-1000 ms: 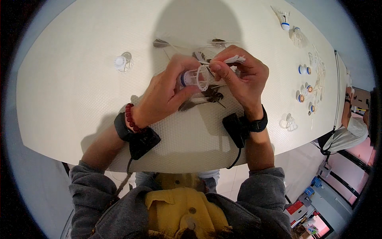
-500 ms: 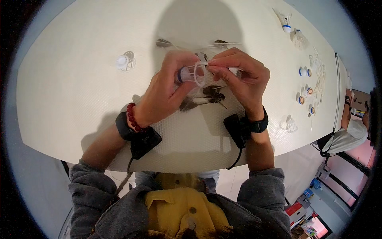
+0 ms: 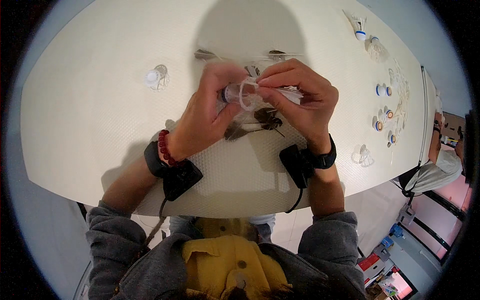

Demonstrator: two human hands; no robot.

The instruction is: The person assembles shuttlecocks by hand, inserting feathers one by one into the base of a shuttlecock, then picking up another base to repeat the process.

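Note:
My left hand [image 3: 207, 107] is wrapped round a shuttlecock [image 3: 233, 93] lying sideways, its blue-banded end in the palm and its open white ring frame facing right. With thumb and fingertips my right hand [image 3: 305, 97] pinches a white feather [image 3: 290, 93], its quill end at the frame's rim. The fingers hide where the two meet. Beneath and around the hands lie dark feathers [image 3: 267, 117], with further feathers [image 3: 277, 54] just beyond the fingertips.
A white plastic shuttlecock frame [image 3: 156, 78] lies at the left, another frame [image 3: 363, 156] at the right. Several blue-banded cork heads [image 3: 384, 90] and loose quills [image 3: 401, 100] line the right side. Feathered shuttlecocks [image 3: 360, 34] sit far right. A person [image 3: 440, 170] is beyond the table's right edge.
My right hand has turned slightly, so more of the white feather shows below its fingers. The shuttlecock has shifted slightly left in my left hand, whose fingers are blurred.

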